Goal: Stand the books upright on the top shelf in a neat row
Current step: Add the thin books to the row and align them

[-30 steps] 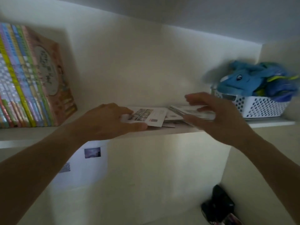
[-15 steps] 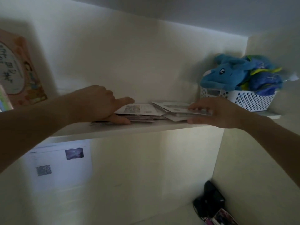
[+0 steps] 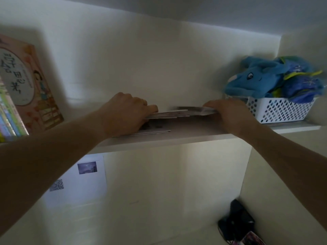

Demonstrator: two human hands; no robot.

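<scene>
While lying flat, books (image 3: 169,114) between left hand (image 3: 126,113), right hand (image 3: 230,114)

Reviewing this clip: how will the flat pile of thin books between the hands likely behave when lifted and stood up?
The thin books look slim and soft-covered, so they will probably bend and sag. Their edges are already staggered, so they may slide apart unless the left hand and right hand squeeze them. Stood alone, they would likely topple without the upright books as support.

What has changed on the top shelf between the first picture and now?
Both hands closed in on the flat books: the left hand now grips their left end, the right hand their right end, lifting them slightly. The upright books and toy basket stayed put.
</scene>
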